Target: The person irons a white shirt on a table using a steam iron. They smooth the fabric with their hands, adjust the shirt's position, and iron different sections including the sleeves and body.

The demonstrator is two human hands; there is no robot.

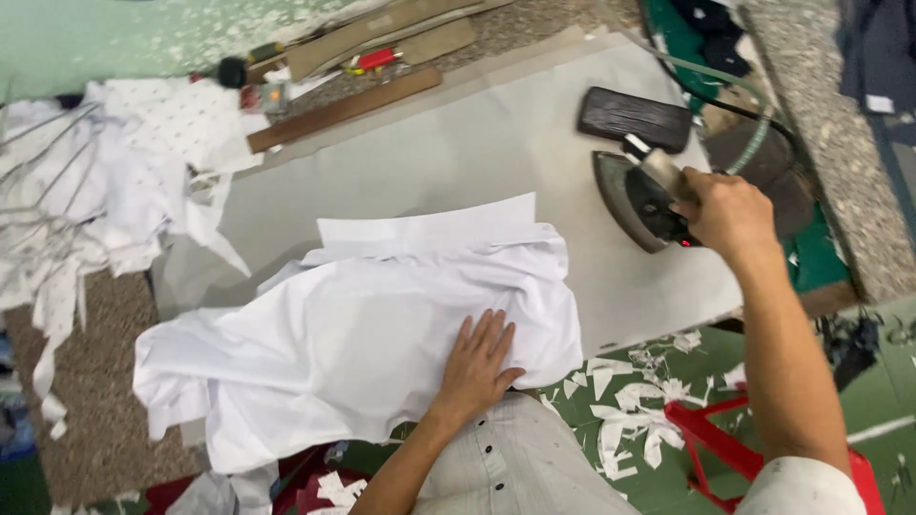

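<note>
Left hand [480,367] spread flat on white shirt [382,334], pinning it smooth; right hand [730,212] gripping iron [644,200] tilted off the cloth.

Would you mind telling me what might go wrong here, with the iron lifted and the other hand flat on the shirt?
1. The left hand lies flat on the white shirt; if the iron comes down near it, the fingers could be burned.
2. The right hand holds the iron tilted on its side, so it might slip.
3. The iron's hose trails behind and could snag.
</note>
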